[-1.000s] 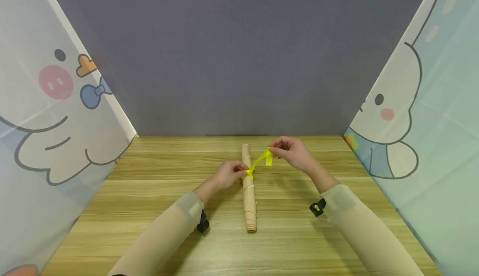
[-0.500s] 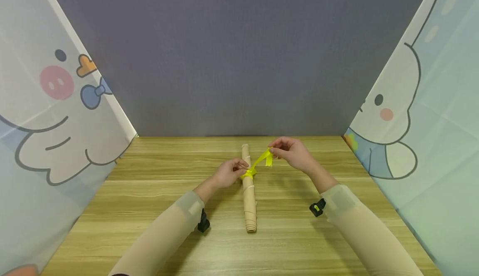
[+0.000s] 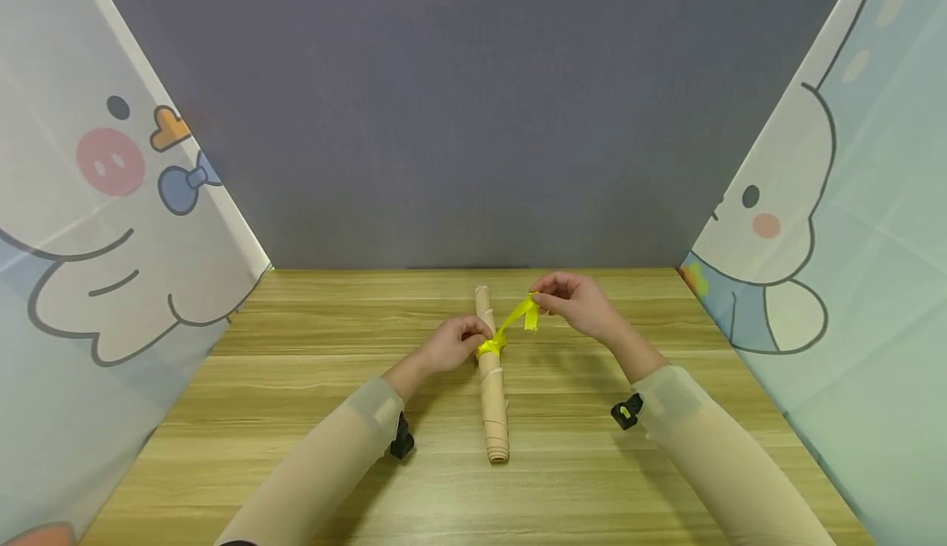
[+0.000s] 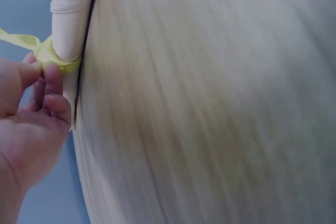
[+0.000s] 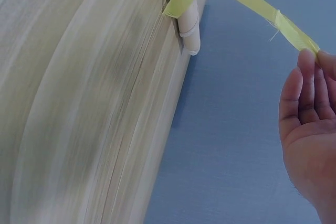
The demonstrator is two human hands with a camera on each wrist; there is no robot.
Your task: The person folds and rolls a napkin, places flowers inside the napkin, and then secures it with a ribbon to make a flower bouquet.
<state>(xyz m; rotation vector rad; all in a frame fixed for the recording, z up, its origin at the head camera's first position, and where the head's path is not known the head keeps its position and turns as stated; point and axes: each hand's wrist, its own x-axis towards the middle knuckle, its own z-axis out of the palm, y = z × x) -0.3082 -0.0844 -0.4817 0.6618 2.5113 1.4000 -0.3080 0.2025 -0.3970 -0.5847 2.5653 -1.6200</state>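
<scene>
A rolled beige sheet (image 3: 494,414), apparently leather-like with a stitched or creased edge, lies lengthwise on the wooden table. Yellow ribbon (image 3: 490,347) is wound around its middle and bunched there. My left hand (image 3: 450,344) is at the roll's left side; in the left wrist view its thumb and forefinger pinch the ribbon right at the bunch. Up and to the right, my right hand (image 3: 579,303) pinches the ribbon's free length between thumb and fingers, and a short tail hangs below them. The stretch between the hands runs slanted and fairly straight. Another ribbon end (image 5: 182,1) sticks out beside the roll.
The wooden table (image 3: 311,414) runs back to a grey upright panel (image 3: 473,118). Cartoon-printed cloth walls (image 3: 111,283) stand on both sides. Dark wrist-camera mounts (image 3: 627,411) hang beneath the beige sleeves.
My left fingers rose slightly off the bunch, then came back down on it, and more yellow ribbon shows across the roll. The roll's near end has shifted a little. My right hand stays nearly still.
</scene>
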